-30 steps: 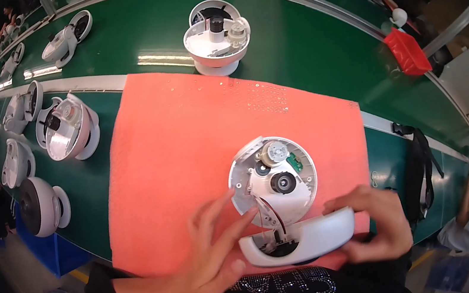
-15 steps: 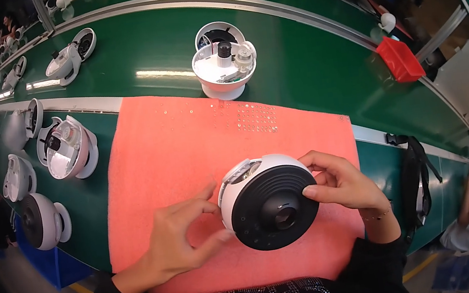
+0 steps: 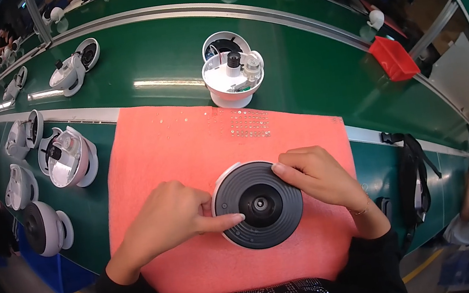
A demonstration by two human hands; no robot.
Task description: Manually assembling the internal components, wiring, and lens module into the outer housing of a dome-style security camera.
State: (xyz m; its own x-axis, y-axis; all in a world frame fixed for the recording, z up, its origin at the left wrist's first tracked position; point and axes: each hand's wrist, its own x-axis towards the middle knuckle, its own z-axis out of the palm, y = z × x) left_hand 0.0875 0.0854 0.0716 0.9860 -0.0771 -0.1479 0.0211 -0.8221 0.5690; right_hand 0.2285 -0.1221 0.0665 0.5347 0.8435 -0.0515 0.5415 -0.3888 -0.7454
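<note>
round device [image 3: 259, 204], white body with a black ringed front, lay face up on the pink mat [image 3: 195, 275], just in front of the person. left hand [image 3: 172, 218] grasped it at 9 o'clock, thumb laid over the black front toward 8. right hand [image 3: 322, 179] grasped the rim at 1 to 2 o'clock, thumb on top, other fingers down the side, tips partly hidden.

progress: the black front looked seated on the body, no insides showing, so this one seemed closed or close to it. a sliver of white rim showed at 10 to 11 o'clock; could not tell whether the front was fully locked down.

others less far along: open device [image 3: 232, 81] at 12 o'clock on the green tabletop [image 3: 307, 67], insides bare, lid leaning back. another, the uncovered device [image 3: 71, 154] at 10 o'clock, also showed its insides. at 9 o'clock a closed device [image 3: 42, 227] rested with its black front on, apparently finished to the same point. small shiny bits [image 3: 251, 125] sat in rows at 12 o'clock on the mat, apart from both hands; use unclear.
</note>
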